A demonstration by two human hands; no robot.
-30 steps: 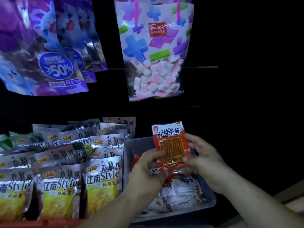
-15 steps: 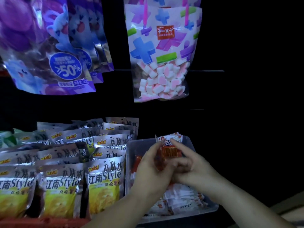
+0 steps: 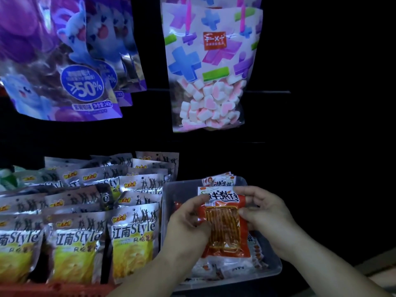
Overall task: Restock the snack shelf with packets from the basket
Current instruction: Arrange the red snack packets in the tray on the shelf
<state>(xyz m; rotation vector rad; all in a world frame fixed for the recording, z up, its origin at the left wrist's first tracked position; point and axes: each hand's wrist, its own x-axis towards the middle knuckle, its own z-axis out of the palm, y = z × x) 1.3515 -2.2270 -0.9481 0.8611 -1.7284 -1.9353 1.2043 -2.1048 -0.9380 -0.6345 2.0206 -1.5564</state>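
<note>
We hold one red packet (image 3: 225,228) over the clear basket (image 3: 182,191), with its white printed end on top. Our left hand (image 3: 188,221) pinches its left edge with curled fingers. Our right hand (image 3: 265,215) grips the right edge, thumb on the front. Other packets (image 3: 220,180) stand at the basket's back wall. Silver and yellow bags (image 3: 132,236) stand on the shelf just left of the basket.

Bare left hand (image 3: 188,221), bare right hand (image 3: 270,217)
</note>
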